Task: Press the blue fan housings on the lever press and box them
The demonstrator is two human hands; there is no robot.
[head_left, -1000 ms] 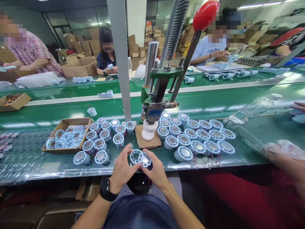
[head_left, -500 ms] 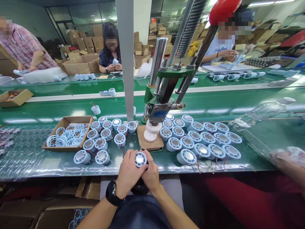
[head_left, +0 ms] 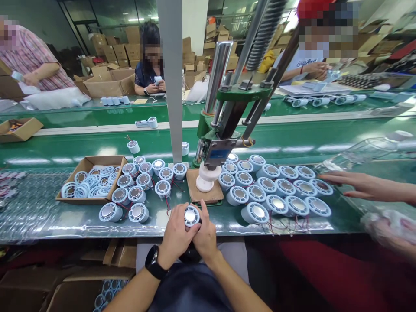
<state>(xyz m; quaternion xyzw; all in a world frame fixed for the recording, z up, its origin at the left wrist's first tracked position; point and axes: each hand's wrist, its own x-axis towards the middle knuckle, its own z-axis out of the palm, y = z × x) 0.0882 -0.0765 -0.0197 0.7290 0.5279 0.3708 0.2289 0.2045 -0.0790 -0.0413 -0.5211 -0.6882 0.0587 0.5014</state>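
Note:
Near the front edge of the bench, my left hand (head_left: 178, 227) and my right hand (head_left: 205, 232) are both closed around one light-blue round housing (head_left: 191, 216). Its slotted ring and silver centre disc face up. The right index finger sticks out past the rim, and the housing's lower part is hidden by my fingers. Just beyond stands a green lever press (head_left: 224, 130) with white round pads (head_left: 205, 184) over a brown board (head_left: 198, 195). Like housings with red and dark wires stand in groups to the left (head_left: 137, 194) and right (head_left: 284, 187).
A cardboard box (head_left: 89, 201) of loose light-blue rings sits on the left. At the right, a co-worker's hand (head_left: 360, 184) reaches toward the right-hand housings, near a clear plastic bottle (head_left: 367, 149). A grey post (head_left: 175, 86) rises behind the bench. Other people work across the green belt (head_left: 136, 149).
My hands keep the housing in nearly the same spot; my right index finger has straightened upward. A co-worker's hand has come in from the right, over the end of the housings.

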